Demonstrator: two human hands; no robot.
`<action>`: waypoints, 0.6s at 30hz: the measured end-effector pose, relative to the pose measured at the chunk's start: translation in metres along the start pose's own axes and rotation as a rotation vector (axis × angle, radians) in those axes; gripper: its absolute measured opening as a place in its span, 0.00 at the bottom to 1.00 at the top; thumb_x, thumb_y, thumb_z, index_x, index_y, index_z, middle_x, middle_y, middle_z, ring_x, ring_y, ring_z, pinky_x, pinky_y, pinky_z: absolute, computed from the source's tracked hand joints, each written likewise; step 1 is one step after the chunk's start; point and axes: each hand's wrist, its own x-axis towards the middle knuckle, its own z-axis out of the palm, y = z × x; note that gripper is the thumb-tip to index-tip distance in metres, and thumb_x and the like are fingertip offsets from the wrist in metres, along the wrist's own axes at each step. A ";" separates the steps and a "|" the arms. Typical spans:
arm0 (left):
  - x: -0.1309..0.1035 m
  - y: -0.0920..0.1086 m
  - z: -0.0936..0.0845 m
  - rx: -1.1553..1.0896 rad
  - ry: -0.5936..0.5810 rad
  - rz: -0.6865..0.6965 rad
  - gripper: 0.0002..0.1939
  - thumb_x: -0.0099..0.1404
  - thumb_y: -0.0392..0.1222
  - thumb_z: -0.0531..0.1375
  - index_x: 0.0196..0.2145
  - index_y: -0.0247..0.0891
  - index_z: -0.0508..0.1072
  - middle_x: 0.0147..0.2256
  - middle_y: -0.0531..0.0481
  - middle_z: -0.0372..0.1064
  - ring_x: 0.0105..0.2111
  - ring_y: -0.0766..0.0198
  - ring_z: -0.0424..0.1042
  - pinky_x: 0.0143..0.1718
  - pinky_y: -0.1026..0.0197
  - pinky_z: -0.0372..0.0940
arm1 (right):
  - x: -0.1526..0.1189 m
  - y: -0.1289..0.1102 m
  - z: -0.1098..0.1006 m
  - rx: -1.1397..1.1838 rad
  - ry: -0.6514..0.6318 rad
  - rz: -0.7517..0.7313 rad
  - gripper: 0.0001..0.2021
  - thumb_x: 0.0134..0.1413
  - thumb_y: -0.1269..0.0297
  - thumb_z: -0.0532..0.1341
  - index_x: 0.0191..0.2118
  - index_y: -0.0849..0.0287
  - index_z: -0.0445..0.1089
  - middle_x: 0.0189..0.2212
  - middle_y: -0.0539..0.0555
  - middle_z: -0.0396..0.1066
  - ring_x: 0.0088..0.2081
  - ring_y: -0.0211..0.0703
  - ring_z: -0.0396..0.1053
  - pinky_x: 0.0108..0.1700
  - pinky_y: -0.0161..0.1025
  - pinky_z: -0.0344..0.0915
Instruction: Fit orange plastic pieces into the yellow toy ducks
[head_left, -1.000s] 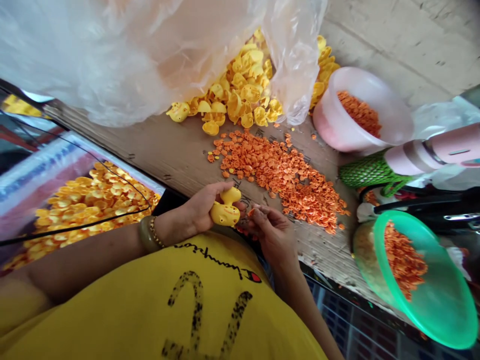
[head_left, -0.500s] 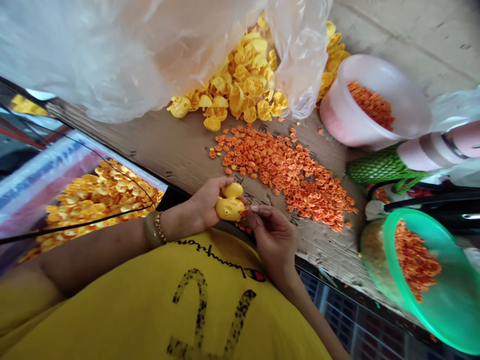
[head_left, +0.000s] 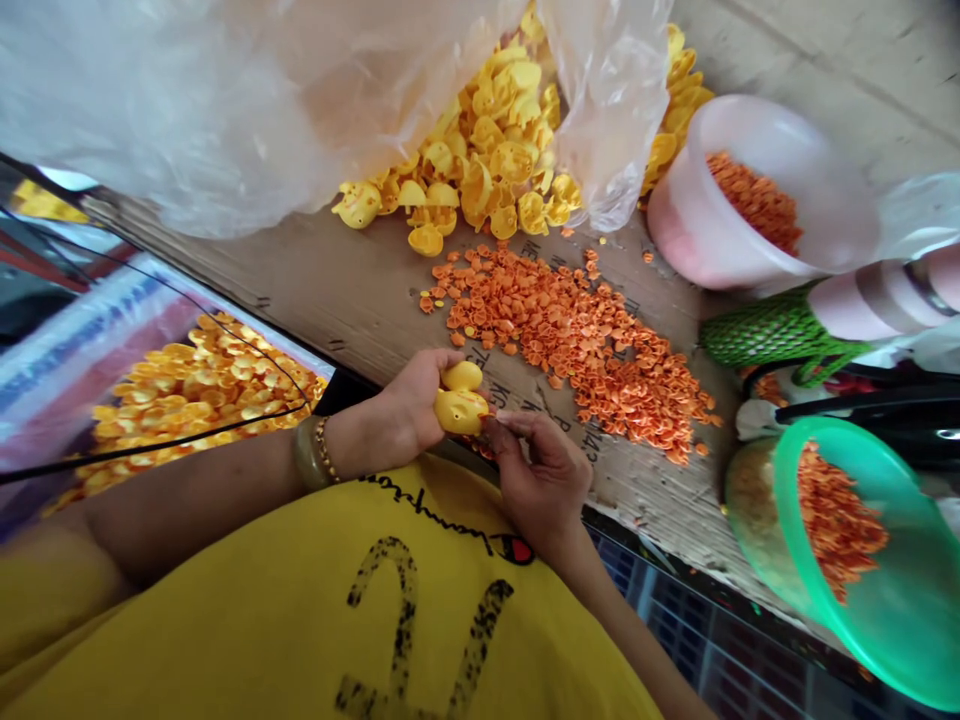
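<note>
My left hand [head_left: 416, 410], wearing a bangle and a beaded bracelet, is closed around a yellow toy duck head [head_left: 459, 412]. A rounder yellow piece [head_left: 462, 377] sits beside that head, by my left thumb; whether the two are joined I cannot tell. At the head's right end, the thumb and fingers of my right hand [head_left: 541, 468] pinch a small orange beak piece [head_left: 489, 416], mostly covered by the fingertips. Just beyond my hands, a spread of loose orange beak pieces [head_left: 570, 340] lies on the cardboard-covered table [head_left: 300, 270].
Yellow duck shells [head_left: 487, 150] spill from a clear plastic bag [head_left: 225, 110]. At right stand a whitish tub [head_left: 690, 200] and a tilted green basin [head_left: 787, 500], both with orange pieces, and a pink bottle in green netting [head_left: 772, 335]. Yellow duck parts [head_left: 187, 390] fill a sack at lower left.
The view has shifted slightly. Both hands keep their hold on the duck head and beak piece, with the right fingers pressed a little closer to the head.
</note>
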 end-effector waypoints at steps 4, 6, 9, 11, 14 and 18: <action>0.001 0.001 -0.001 0.005 0.018 0.017 0.15 0.63 0.40 0.47 0.21 0.36 0.64 0.17 0.46 0.63 0.16 0.63 0.64 0.17 0.62 0.62 | 0.010 -0.004 -0.004 -0.019 -0.080 -0.042 0.05 0.54 0.69 0.62 0.30 0.54 0.74 0.27 0.50 0.76 0.28 0.41 0.74 0.31 0.37 0.70; 0.001 0.001 -0.003 0.002 0.009 0.035 0.15 0.64 0.41 0.47 0.21 0.37 0.63 0.17 0.47 0.63 0.16 0.63 0.64 0.17 0.62 0.62 | 0.012 -0.004 -0.002 -0.009 -0.119 -0.065 0.06 0.53 0.71 0.62 0.29 0.54 0.74 0.27 0.50 0.77 0.29 0.41 0.74 0.32 0.38 0.70; 0.001 0.001 -0.005 0.006 0.012 0.059 0.14 0.64 0.42 0.47 0.22 0.38 0.62 0.17 0.48 0.63 0.16 0.63 0.65 0.17 0.62 0.62 | 0.007 -0.001 0.006 0.021 -0.071 -0.049 0.06 0.53 0.70 0.62 0.30 0.53 0.75 0.27 0.51 0.77 0.29 0.42 0.74 0.32 0.39 0.71; 0.001 0.002 -0.006 0.006 0.030 0.074 0.12 0.63 0.41 0.49 0.22 0.39 0.61 0.17 0.49 0.63 0.16 0.63 0.64 0.16 0.62 0.61 | 0.002 0.003 0.011 0.054 -0.009 -0.016 0.05 0.53 0.68 0.63 0.30 0.53 0.76 0.27 0.51 0.76 0.29 0.42 0.73 0.32 0.40 0.71; 0.000 0.002 -0.005 0.015 0.055 0.115 0.11 0.61 0.40 0.50 0.22 0.39 0.60 0.15 0.51 0.60 0.14 0.65 0.62 0.16 0.64 0.60 | 0.002 0.009 0.010 0.167 -0.075 0.077 0.03 0.53 0.64 0.64 0.31 0.53 0.76 0.30 0.52 0.77 0.32 0.43 0.75 0.37 0.41 0.72; -0.007 0.001 -0.003 0.056 0.048 0.158 0.10 0.61 0.40 0.51 0.23 0.38 0.61 0.17 0.50 0.62 0.16 0.64 0.65 0.18 0.63 0.62 | 0.012 0.011 -0.010 0.365 -0.130 0.371 0.15 0.58 0.51 0.57 0.38 0.56 0.73 0.29 0.53 0.77 0.28 0.42 0.74 0.33 0.40 0.71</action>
